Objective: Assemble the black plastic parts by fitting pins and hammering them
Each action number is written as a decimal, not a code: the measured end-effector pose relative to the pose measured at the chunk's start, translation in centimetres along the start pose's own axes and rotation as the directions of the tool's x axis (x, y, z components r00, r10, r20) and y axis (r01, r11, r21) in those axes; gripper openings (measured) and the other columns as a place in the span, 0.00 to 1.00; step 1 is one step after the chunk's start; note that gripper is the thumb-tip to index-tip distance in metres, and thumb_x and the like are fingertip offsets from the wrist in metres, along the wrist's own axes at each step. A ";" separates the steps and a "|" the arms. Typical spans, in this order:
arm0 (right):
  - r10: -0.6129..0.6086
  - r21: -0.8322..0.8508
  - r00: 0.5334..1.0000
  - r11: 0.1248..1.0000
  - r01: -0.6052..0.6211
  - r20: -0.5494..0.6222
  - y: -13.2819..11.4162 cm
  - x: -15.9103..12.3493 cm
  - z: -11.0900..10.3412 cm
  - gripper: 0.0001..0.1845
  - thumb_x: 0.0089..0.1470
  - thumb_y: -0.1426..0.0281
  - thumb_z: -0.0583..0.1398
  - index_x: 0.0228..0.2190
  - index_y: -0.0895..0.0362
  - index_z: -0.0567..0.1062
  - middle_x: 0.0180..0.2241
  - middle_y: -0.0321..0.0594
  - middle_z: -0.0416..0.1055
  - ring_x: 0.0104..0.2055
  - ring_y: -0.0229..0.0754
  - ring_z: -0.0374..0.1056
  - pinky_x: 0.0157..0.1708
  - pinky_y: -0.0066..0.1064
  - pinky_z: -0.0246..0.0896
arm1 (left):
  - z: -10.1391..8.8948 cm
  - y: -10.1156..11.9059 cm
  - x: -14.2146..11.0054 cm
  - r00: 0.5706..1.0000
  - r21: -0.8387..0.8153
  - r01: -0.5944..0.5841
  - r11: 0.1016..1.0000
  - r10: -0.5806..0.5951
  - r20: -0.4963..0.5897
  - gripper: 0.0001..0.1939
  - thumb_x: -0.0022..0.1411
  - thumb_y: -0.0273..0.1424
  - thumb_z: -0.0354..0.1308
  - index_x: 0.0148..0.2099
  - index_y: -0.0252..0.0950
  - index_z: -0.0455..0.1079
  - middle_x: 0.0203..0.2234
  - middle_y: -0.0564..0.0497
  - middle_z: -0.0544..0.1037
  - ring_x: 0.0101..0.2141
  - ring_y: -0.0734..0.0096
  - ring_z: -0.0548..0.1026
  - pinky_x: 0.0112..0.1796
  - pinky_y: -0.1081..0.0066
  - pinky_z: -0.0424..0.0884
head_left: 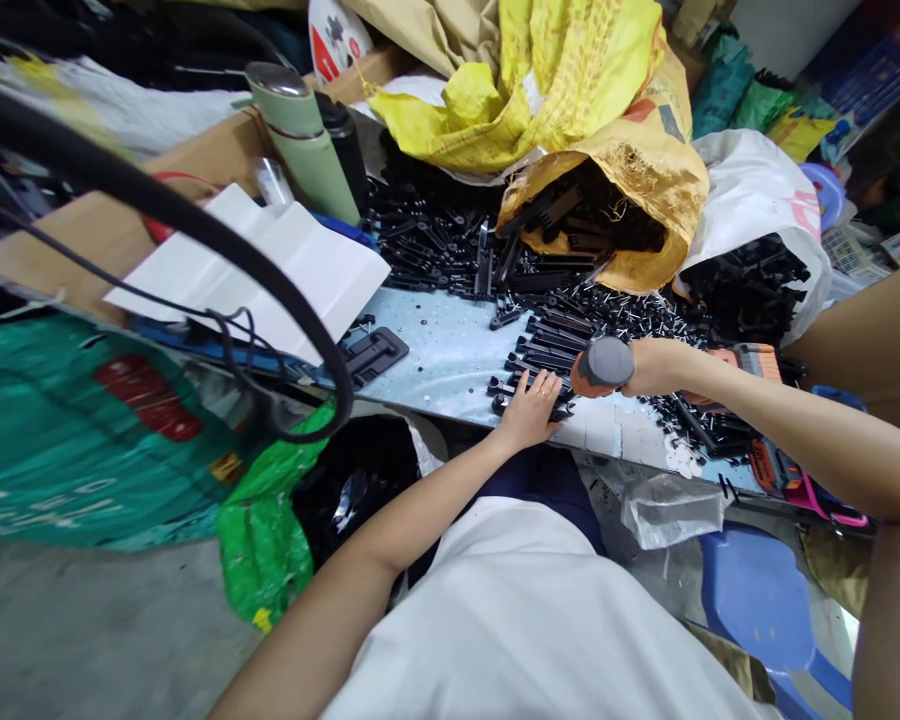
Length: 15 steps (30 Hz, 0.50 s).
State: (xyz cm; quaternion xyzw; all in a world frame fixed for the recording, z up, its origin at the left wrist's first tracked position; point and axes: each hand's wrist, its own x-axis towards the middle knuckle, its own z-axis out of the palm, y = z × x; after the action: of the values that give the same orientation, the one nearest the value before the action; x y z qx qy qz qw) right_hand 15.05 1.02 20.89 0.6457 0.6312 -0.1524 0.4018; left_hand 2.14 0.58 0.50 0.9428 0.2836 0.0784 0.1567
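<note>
Left hand [529,410]: fingers part-spread over the near end of the row of black parts [546,346] on the counter [442,335]; can't tell if it pinches any. Just beside, right hand [656,366] wrapped around a drill [604,366], bit hidden. Best to press parts flat, keep drill upright, fingertips clear of the bit. Loose screws [641,318] behind the row; farther back, orange sack [649,170], open mouth forward.

Orange-grey power tool [602,367], black parts [546,354]
</note>
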 end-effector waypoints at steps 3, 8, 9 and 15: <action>0.018 -0.030 1.000 0.999 -0.018 -0.016 -0.8 -1.3 0.1 0.19 0.43 0.66 0.57 0.37 0.60 0.76 0.37 0.49 0.74 0.38 0.51 0.70 0.30 0.32 0.60 | 0.0 0.0 -0.1 1.000 -0.008 -0.002 1.000 0.002 -0.011 0.37 0.57 0.42 0.52 0.62 0.27 0.49 0.59 0.36 0.58 0.60 0.52 0.51 0.58 0.51 0.44; -0.081 -0.023 0.995 0.996 0.082 0.054 -2.0 -1.7 -0.2 0.16 0.42 0.69 0.57 0.35 0.59 0.77 0.36 0.46 0.75 0.37 0.48 0.70 0.29 0.29 0.59 | 0.7 -0.3 -0.1 0.999 -0.041 -0.018 0.999 0.016 -0.045 0.35 0.56 0.41 0.53 0.62 0.30 0.52 0.57 0.36 0.62 0.60 0.50 0.52 0.57 0.47 0.46; -0.092 -0.016 0.994 0.995 0.094 0.063 -2.2 -1.6 -0.2 0.15 0.42 0.70 0.57 0.34 0.60 0.77 0.35 0.47 0.75 0.36 0.47 0.71 0.29 0.28 0.59 | 0.8 -0.3 -0.1 0.998 -0.042 -0.018 0.999 0.016 -0.053 0.35 0.56 0.40 0.53 0.62 0.30 0.53 0.56 0.36 0.62 0.60 0.49 0.52 0.57 0.47 0.46; -0.057 0.212 0.990 0.974 0.083 -0.128 -0.7 -2.5 4.4 0.14 0.42 0.67 0.58 0.31 0.61 0.77 0.32 0.48 0.75 0.34 0.47 0.71 0.28 0.29 0.60 | 1.2 -0.3 -0.5 0.999 0.036 -0.017 0.999 0.019 -0.039 0.34 0.57 0.42 0.51 0.61 0.28 0.53 0.58 0.36 0.58 0.59 0.51 0.53 0.57 0.50 0.48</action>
State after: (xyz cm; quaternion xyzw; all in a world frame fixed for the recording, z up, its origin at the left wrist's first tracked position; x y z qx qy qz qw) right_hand 15.36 -3.89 19.67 0.6711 0.6563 -0.1948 0.2845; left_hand 1.89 0.25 -0.72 0.9462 0.2795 0.0932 0.1336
